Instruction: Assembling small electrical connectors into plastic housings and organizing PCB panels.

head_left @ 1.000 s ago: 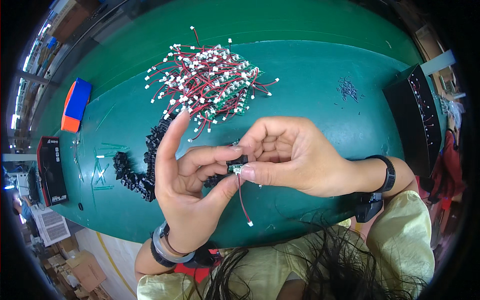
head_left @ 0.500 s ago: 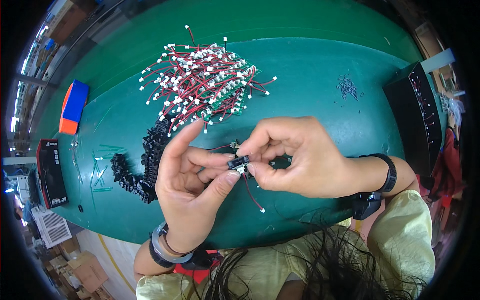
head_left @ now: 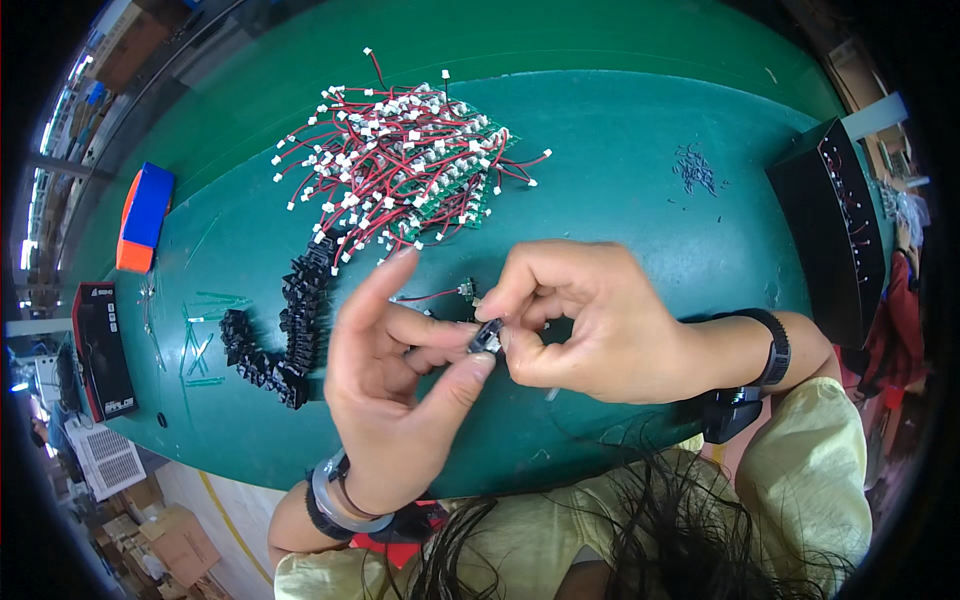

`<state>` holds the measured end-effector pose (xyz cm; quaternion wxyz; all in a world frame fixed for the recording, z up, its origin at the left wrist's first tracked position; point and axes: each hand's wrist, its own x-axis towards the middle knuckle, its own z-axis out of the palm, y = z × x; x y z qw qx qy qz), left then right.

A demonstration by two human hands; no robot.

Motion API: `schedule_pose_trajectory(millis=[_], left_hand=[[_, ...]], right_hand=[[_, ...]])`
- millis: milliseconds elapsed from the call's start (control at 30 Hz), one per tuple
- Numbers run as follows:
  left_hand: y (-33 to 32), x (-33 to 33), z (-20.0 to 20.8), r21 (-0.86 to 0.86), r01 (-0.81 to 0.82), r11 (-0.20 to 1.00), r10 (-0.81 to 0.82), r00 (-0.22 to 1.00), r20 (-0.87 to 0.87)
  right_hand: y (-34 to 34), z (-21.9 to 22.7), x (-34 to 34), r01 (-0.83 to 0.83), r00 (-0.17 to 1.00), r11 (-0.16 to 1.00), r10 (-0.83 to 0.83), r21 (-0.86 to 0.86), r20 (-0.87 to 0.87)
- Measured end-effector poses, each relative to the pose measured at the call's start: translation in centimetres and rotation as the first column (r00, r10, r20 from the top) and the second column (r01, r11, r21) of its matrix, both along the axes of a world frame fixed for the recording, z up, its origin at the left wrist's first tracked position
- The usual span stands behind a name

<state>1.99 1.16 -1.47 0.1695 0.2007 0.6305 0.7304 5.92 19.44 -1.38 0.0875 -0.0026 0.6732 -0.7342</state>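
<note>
Over the front middle of the green table, both hands meet at a small black plastic part (head_left: 485, 337) with a white bit showing at its lower edge. My left hand (head_left: 400, 390) pinches it between thumb and fingertips, its index finger raised. My right hand (head_left: 595, 325) closes thumb and forefinger at the part's right end; whether it grips a wire or the part itself is hidden. Just beyond the fingers lies a small green circuit board (head_left: 467, 289) with a red and black wire. Left of my left hand, many black plastic parts (head_left: 305, 320) stand in a curved row.
Behind the hands is a heap of circuit boards with red-black wires and white plugs (head_left: 410, 160). Small dark pieces (head_left: 695, 170) lie at the right back. A black box (head_left: 825, 230) stands right, a red-black box (head_left: 105, 350) and a blue-orange holder (head_left: 147, 217) left. Green strips (head_left: 200, 345) are scattered nearby.
The black part has been turned to a steeper tilt and shifted slightly right. My left hand has moved right with it. The wire that hung below the part no longer shows.
</note>
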Motion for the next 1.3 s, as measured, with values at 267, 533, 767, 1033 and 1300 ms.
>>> schedule_pose_trajectory(millis=[267, 533, 767, 1033, 1300], left_hand=[[0.0, 0.1, -0.2, 0.053, -0.039, 0.998, 0.039, 0.999, 0.011], [0.0, 0.3, -0.9, 0.065, 0.001, 0.998, 0.001, 0.999, -0.035], [0.9, 0.3, -0.3, 0.093, -0.002, 0.996, -0.006, 0.996, 0.089], [0.1, -0.7, -0.9, 0.047, 0.093, 0.995, -0.097, 0.991, 0.095], [-0.3, -0.4, -0.6, -0.083, 0.032, 0.996, -0.036, 0.998, -0.043]], right_hand=[[-0.8, 0.2, 0.5, 0.064, 0.986, 0.998, -0.062, 0.01, -0.154], [-0.8, -0.5, 0.6, 0.089, 0.97, 0.982, -0.047, 0.168, -0.239], [-1.2, -0.8, 0.6, 0.083, 0.996, 0.975, -0.087, -0.208, -0.009], [0.0, 0.1, -0.2, 0.194, 0.874, 0.942, -0.039, 0.274, -0.484], [0.0, -0.5, 0.0, 0.248, 0.841, 0.913, -0.036, 0.324, -0.54]])
